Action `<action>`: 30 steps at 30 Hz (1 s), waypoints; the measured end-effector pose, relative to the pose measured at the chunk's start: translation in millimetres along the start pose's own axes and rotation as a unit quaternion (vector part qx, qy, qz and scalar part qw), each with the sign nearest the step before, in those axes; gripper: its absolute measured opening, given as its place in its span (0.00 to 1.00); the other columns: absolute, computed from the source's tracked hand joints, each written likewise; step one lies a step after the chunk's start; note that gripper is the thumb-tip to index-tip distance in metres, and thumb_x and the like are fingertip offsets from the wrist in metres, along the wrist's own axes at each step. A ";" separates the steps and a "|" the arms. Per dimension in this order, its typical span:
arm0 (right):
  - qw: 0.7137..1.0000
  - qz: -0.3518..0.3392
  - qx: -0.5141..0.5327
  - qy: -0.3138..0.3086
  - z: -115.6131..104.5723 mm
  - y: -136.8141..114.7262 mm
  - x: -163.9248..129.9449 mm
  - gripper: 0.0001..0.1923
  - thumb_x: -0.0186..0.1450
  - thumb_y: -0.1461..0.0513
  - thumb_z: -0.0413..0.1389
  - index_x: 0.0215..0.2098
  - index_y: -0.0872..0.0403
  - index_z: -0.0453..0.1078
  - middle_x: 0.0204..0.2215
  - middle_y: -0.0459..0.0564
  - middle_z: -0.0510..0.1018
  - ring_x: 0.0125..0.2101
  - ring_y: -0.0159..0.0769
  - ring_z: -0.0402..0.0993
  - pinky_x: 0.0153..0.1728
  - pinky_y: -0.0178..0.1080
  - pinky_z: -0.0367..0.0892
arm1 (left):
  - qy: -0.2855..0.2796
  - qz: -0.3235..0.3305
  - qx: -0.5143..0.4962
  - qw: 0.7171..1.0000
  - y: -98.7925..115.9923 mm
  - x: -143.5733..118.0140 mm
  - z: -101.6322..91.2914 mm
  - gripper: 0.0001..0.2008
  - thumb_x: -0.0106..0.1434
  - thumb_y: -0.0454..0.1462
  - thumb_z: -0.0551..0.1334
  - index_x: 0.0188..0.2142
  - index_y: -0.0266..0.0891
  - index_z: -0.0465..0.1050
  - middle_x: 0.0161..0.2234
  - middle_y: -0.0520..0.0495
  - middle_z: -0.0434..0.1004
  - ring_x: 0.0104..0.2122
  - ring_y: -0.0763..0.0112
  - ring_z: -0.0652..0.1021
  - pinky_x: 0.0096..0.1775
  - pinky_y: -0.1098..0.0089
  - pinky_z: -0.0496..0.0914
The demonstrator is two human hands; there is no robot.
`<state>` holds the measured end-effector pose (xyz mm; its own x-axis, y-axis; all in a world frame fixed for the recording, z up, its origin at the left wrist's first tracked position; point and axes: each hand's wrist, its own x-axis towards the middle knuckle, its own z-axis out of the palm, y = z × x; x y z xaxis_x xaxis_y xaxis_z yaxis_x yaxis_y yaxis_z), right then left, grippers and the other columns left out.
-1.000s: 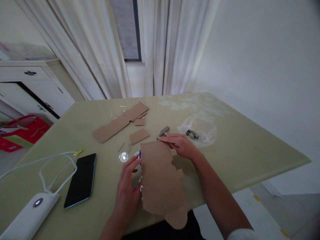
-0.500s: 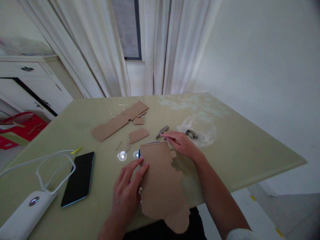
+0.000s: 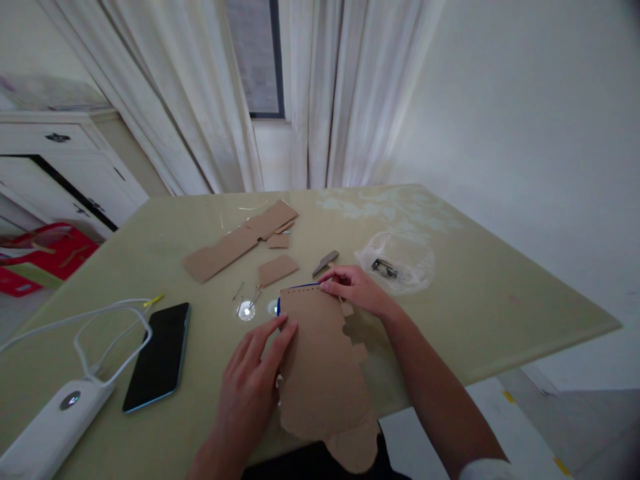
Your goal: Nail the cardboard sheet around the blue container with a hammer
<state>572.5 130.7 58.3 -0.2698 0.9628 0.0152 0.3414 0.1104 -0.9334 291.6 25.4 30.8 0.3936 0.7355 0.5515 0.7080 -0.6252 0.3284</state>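
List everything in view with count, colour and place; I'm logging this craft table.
cardboard sheet: 1, brown, near table edge, under both hands
cardboard pieces: several, brown, table middle
phone: 1, black, left of the sheet
power bank: 1, white, near left corner, with white cable
plastic bag: 1, clear, right, dark clip inside
table: 1, pale green
curtains: white, behind table
left hand: on sheet's left edge
right hand: at sheet's top edge

Head view (sole camera) looks forward-down, near table (image 3: 475, 313).
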 end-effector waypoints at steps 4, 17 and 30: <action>0.996 0.042 0.079 -0.008 3.1 2.4 2.7 0.20 0.62 0.48 0.68 0.43 0.54 0.81 0.27 0.45 0.76 0.26 0.31 0.67 0.28 0.35 0.57 | -0.060 -0.006 -0.059 0.996 -14.6 9.2 -15.3 0.29 0.71 0.27 0.55 0.67 0.51 0.70 0.64 0.44 0.76 0.61 0.57 0.78 0.59 0.58 0.75; 0.981 0.094 0.170 0.007 11.3 1.1 4.2 0.21 0.57 0.49 0.72 0.41 0.52 0.80 0.29 0.46 0.79 0.28 0.32 0.68 0.30 0.36 0.58 | -0.226 -0.303 0.206 0.902 -117.9 85.6 -10.5 0.20 0.73 0.43 0.52 0.45 0.37 0.81 0.47 0.30 0.84 0.48 0.41 0.83 0.45 0.52 0.76; 0.980 0.093 0.176 0.019 12.0 -0.6 5.3 0.20 0.57 0.49 0.72 0.40 0.53 0.80 0.29 0.44 0.78 0.29 0.32 0.69 0.32 0.36 0.60 | -0.246 -0.246 0.222 0.911 -127.6 96.2 0.8 0.20 0.74 0.34 0.48 0.47 0.29 0.79 0.44 0.24 0.84 0.47 0.44 0.84 0.48 0.55 0.74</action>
<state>560.1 132.8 54.7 -0.1961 0.9675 -0.1597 0.0475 -0.1533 -0.9870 239.6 176.2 41.3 0.1018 0.9945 -0.0247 0.9941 -0.1008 0.0401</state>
